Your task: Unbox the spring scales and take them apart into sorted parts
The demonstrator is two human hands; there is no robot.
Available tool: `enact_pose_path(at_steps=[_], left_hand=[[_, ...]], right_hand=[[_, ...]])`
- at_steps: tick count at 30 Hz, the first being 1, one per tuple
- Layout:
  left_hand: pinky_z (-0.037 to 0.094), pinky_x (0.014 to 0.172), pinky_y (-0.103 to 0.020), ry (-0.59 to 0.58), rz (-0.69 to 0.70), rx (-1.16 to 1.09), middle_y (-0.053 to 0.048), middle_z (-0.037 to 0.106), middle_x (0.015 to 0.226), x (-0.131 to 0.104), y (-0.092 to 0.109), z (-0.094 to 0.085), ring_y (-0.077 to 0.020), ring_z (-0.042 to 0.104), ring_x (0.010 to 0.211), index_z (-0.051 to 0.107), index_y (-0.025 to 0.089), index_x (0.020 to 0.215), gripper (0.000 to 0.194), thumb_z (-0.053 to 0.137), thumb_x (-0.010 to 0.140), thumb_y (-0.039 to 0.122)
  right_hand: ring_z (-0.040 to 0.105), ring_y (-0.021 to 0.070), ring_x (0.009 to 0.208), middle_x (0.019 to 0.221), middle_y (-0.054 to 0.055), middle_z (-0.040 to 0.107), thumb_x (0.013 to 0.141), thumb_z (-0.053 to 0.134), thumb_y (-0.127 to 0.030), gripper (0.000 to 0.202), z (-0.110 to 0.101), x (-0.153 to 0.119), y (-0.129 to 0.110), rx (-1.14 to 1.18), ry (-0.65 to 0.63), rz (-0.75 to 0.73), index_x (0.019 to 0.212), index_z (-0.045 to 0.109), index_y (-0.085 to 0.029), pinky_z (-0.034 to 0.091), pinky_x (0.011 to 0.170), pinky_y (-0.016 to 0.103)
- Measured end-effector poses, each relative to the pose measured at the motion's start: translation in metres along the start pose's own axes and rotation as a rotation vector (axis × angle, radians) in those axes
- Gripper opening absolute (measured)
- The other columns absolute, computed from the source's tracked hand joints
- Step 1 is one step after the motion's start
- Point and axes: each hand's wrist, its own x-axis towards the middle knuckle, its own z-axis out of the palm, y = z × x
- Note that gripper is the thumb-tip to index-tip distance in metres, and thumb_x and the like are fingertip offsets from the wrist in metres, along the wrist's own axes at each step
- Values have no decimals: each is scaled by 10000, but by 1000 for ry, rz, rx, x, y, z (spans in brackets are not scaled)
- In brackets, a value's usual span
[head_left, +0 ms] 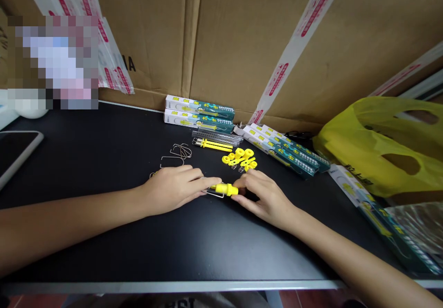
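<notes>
A: What's in hand, and how will it handle?
B: One yellow plastic collared fitting [224,189], mid-way on the black desk [207,243]. Left hand [176,185] grips its wire end; right hand [261,197] pinches the tip, thumb against finger. I judge it light, stiff, slick; I'd take the collar.
A: Counts, going back?
B: Bent silver wire hooks [182,151]: tangled, uncertain. Small yellow plastic rings [239,153]: heaped, uncertain. Yellow plastic rods [218,146]: two. White-and-green cardboard boxes [199,116] behind: three fanned, two stacked.
</notes>
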Motion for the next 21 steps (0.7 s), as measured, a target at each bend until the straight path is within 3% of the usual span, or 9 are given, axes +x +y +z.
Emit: enact_pose_path(at_steps=[7, 13, 21], left_hand=[[426, 711, -202, 5, 2, -2, 23, 617, 882, 0, -1, 1, -104, 562, 799, 433, 285, 1326, 355, 410, 972, 296], [430, 703, -198, 11, 5, -7, 20, 610, 877, 0, -1, 1, -100, 561, 794, 453, 279, 1315, 346, 407, 972, 297], [427, 724, -215, 0, -21, -36, 31, 623, 902, 0, 0, 1, -111, 559, 819, 438, 289, 1320, 345, 398, 977, 301]], right_hand=[[509, 161, 705, 752, 28, 573, 865, 587, -339, 190, -4, 0, -1, 32, 18, 32, 952, 537, -177, 415, 696, 303], [497, 170, 685, 732, 45, 610, 936, 452, -316, 200, -3, 1, -1, 9, -32, 28, 889, 587, -176, 392, 666, 305], [485, 158, 669, 708, 25, 585, 894, 552, -275, 113, 0, -1, -1, -15, 22, -21, 946, 559, -175, 385, 642, 290]])
